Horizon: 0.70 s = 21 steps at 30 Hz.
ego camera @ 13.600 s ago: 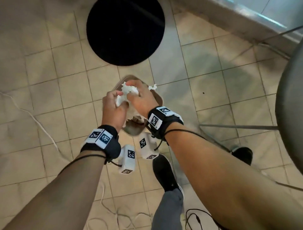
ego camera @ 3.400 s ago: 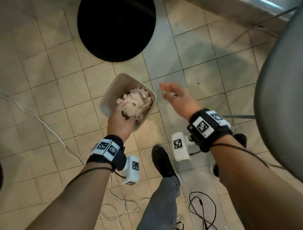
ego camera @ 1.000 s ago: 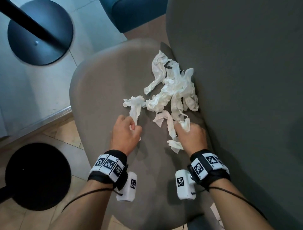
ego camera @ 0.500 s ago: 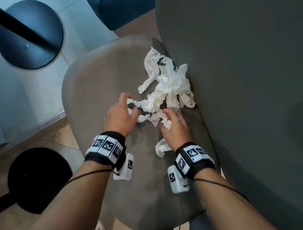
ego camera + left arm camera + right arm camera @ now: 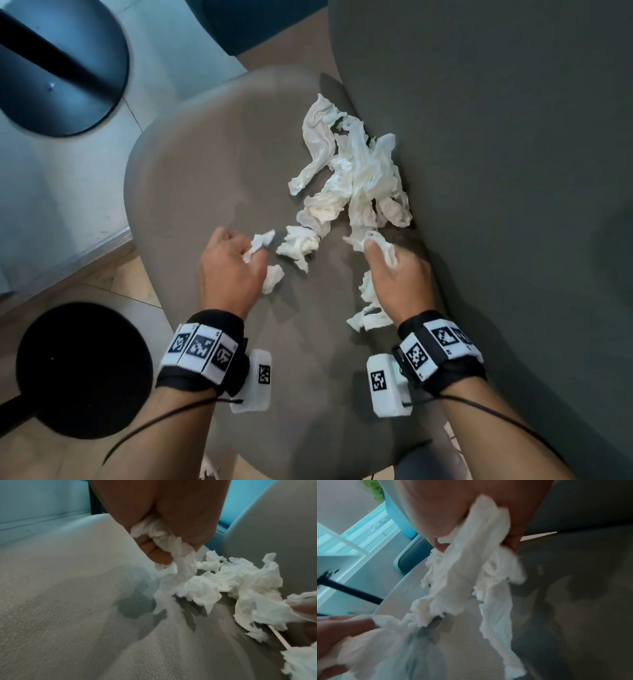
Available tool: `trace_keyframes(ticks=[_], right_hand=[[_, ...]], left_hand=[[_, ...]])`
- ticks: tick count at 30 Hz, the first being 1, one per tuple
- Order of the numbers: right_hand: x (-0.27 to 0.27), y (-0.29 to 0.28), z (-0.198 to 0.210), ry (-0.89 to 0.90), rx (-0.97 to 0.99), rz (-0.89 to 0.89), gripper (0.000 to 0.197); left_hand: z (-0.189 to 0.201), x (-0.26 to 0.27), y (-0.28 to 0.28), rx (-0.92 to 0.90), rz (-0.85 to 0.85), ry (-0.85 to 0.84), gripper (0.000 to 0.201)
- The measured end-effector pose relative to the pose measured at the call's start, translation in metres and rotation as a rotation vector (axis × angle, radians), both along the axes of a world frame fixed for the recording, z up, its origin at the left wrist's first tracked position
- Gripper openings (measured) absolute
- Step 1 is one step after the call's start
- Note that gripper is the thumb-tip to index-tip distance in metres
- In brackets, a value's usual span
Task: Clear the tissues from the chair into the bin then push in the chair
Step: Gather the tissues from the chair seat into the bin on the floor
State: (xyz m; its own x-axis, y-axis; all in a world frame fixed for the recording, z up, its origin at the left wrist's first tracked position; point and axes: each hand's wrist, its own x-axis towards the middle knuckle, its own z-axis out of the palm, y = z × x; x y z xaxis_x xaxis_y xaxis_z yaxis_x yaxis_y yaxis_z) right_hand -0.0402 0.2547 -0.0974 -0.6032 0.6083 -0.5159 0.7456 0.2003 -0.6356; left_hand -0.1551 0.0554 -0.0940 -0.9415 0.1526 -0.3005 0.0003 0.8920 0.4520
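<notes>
Half a second ago both hands were reaching into the near edge of the tissues; now each has closed on a piece and drawn back toward the front of the chair (image 5: 212, 164). The left hand (image 5: 231, 270) has its fingers curled round a small wad of tissue (image 5: 260, 241), seen from the left wrist bunched in the fist (image 5: 164, 540) with a twisted tail trailing down to the seat. The right hand (image 5: 397, 277) grips a longer strip (image 5: 371, 301) that hangs out below the palm and, in the right wrist view, runs down from the fist (image 5: 471, 555) onto the seat. The two hands are apart, with a loose clump (image 5: 298, 243) lying on the seat between them and a small scrap (image 5: 272, 277) just beside the left hand.

The main pile of tissues (image 5: 356, 171) is in the same spot as before, beyond the hands and against the foot of the chair back (image 5: 479, 171). The bin seen a few seconds ago is no longer in view.

The seat is grey-brown woven fabric; the chair back is a darker grey and rises to the right of the pile. Left of the chair is a pale floor with a round dark table base (image 5: 58, 68) and its slanting post, and a second black round base (image 5: 82, 370) on wood-coloured flooring nearer the person. Beyond the chair a blue-green seat (image 5: 260, 24) shows at the top edge.
</notes>
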Motion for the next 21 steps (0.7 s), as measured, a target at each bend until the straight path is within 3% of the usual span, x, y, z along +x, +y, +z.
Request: trace_keyframes(ticks=[2, 5, 8, 11, 14, 21], right_hand=[[0.001, 0.002, -0.001, 0.054, 0.029, -0.056, 0.04], [-0.011, 0.003, -0.001, 0.057, 0.008, -0.113, 0.013], [-0.028, 0.004, -0.004, 0.093, -0.022, -0.102, 0.037], [-0.044, 0.004, -0.01, 0.106, 0.001, -0.045, 0.037], [-0.052, 0.003, -0.017, 0.084, 0.063, 0.038, 0.016], [-0.035, 0.01, -0.002, 0.022, 0.014, -0.06, 0.032]], left_hand=[[0.01, 0.006, 0.002, 0.055, -0.003, -0.023, 0.01], [0.014, 0.017, 0.013, 0.112, -0.066, -0.147, 0.029], [0.007, 0.022, 0.027, 0.111, -0.165, -0.221, 0.046], [-0.005, 0.027, 0.043, 0.011, -0.291, -0.247, 0.052], [-0.015, 0.03, 0.05, -0.094, -0.359, -0.229, 0.043], [-0.014, 0.034, 0.035, 0.031, -0.231, -0.207, 0.017]])
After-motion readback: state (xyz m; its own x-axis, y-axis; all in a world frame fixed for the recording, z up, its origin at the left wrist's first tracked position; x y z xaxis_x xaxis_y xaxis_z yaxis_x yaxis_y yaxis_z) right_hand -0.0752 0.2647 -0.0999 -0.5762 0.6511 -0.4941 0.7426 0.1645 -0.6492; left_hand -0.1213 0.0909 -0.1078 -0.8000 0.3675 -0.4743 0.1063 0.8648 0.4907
